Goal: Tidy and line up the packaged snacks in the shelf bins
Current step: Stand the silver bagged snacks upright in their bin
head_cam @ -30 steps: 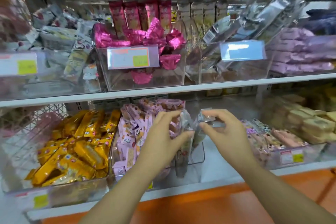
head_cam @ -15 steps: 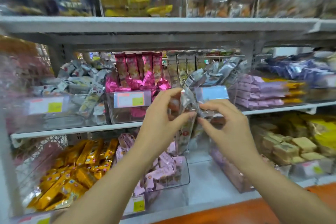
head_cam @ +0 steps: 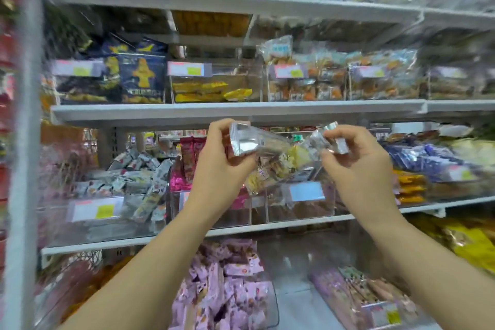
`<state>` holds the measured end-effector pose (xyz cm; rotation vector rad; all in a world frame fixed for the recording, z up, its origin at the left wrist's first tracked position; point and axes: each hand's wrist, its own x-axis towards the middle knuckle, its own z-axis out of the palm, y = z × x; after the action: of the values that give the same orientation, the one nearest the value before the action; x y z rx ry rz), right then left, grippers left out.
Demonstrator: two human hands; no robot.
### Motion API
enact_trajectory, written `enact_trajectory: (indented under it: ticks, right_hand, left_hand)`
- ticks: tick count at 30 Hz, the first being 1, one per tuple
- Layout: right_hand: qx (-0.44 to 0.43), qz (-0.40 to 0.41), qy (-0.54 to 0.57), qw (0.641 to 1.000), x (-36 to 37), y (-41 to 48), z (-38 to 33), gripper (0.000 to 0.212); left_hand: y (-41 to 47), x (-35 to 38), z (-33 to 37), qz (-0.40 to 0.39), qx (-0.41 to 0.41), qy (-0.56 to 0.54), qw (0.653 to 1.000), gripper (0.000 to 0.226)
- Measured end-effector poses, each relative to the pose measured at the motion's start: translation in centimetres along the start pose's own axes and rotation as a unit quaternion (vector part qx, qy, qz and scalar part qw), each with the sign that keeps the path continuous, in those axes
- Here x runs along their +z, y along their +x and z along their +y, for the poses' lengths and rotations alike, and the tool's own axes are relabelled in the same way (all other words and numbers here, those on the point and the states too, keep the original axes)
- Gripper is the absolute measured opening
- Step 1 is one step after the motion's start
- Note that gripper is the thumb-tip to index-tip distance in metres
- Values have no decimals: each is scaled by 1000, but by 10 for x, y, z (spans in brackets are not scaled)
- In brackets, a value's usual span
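I see the clear, silver-ended snack packet [head_cam: 267, 146] between both hands. My left hand [head_cam: 218, 169] fingers grip one end; my right hand [head_cam: 359, 166] fingers pinch the other.

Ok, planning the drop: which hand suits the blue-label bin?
Likely right: the right hand, pinching the packets, is nearer that bin; the left hand grips them farther left, before the pink snacks.

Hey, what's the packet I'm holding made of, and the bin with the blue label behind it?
The packet looks like thin plastic film: clear in the middle, snacks showing through, with shiny, crinkled silver foil-like ends. The bin seems rigid clear plastic, perhaps acrylic: flat glossy walls, contents visible through them.
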<state>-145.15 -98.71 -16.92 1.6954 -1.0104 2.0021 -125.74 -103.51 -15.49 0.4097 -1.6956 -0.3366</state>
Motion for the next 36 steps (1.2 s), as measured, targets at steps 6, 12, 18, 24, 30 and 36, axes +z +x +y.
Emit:
enact_trajectory:
  ticks: [6, 12, 18, 24, 30, 36]
  right_hand:
    - [22, -4, -3, 1000, -3, 1, 6, 46]
    - [9, -55, -47, 997, 1, 0, 18, 27]
    - [31, -127, -52, 990, 12, 4, 11, 30]
    - [29, -213, -99, 972, 19, 8, 6, 24]
    - [64, -193, -65, 977, 9, 10, 6, 31]
    - [71, -199, 49, 976, 8, 17, -15, 39]
  left_hand:
    - [3, 4, -13, 55, -29, 20, 998, 38]
    - [7, 0, -19, 92, -54, 91, 990, 42]
    - [16, 0, -26, 13, -120, 150, 981, 43]
    - [14, 9, -21, -73, -161, 197, 964, 57]
    - [15, -3, -28, -119, -251, -19, 961, 42]
    - [8, 5, -15, -120, -191, 46, 973, 22]
